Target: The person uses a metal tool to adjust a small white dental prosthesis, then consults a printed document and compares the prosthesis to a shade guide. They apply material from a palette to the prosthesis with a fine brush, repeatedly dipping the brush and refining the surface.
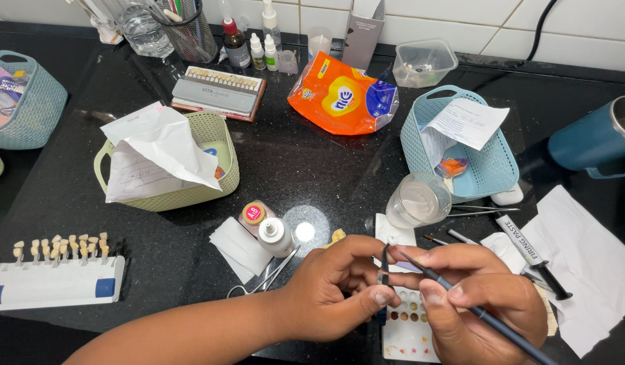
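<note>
My left hand [339, 287] pinches tweezers [385, 267] holding a small tooth piece [392, 241], near centre above the palette [407, 331]. My right hand [478, 290] has fingers clamped on a fine brush [475, 309], tip at the piece. Best: brace hands together, light strokes, steady tweezers.

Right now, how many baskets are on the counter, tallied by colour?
Blue baskets: 2, one at the left edge and one at right holding papers
Green basket: 1, stuffed with white paper
Total: 3
</note>
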